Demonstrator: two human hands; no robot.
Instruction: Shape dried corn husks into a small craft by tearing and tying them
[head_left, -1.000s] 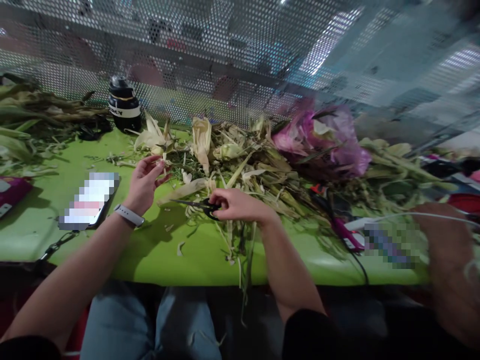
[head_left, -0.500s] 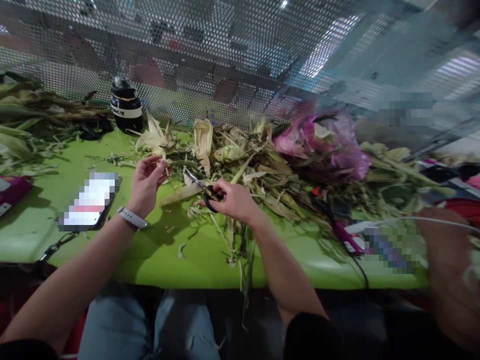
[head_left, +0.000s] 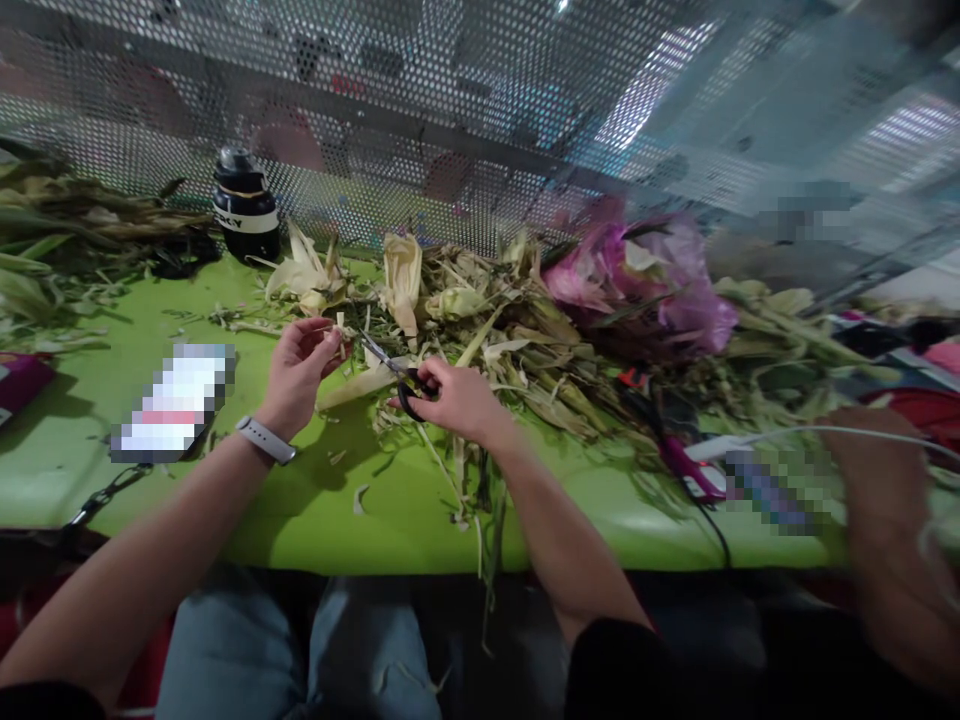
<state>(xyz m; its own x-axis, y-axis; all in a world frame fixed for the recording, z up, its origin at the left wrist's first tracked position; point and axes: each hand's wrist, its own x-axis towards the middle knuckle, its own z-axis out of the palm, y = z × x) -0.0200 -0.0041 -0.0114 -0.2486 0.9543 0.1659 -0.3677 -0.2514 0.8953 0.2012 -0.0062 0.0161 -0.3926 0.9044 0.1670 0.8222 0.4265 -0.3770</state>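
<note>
My left hand [head_left: 298,372] is raised over the green table [head_left: 390,510], fingers pinched on a small pale husk piece [head_left: 335,330]. A white watch band sits on that wrist. My right hand [head_left: 454,398] grips black-handled scissors [head_left: 397,374], whose blades point up and left toward the husk piece. Just behind both hands lies a heap of dry corn husks and stalks [head_left: 480,310]. Loose husk scraps litter the table below my hands.
A phone [head_left: 174,400] lies left of my left hand. A black jar [head_left: 244,215] stands at the back by a perforated metal screen. Pink flowers [head_left: 637,285] rest at right. Another person's hand [head_left: 892,500] and a white cable are at far right. More stalks pile at far left.
My right hand lifted the scissors from lying flat on the table and swung the blades up toward the husk piece in my left hand. My left hand barely moved.
</note>
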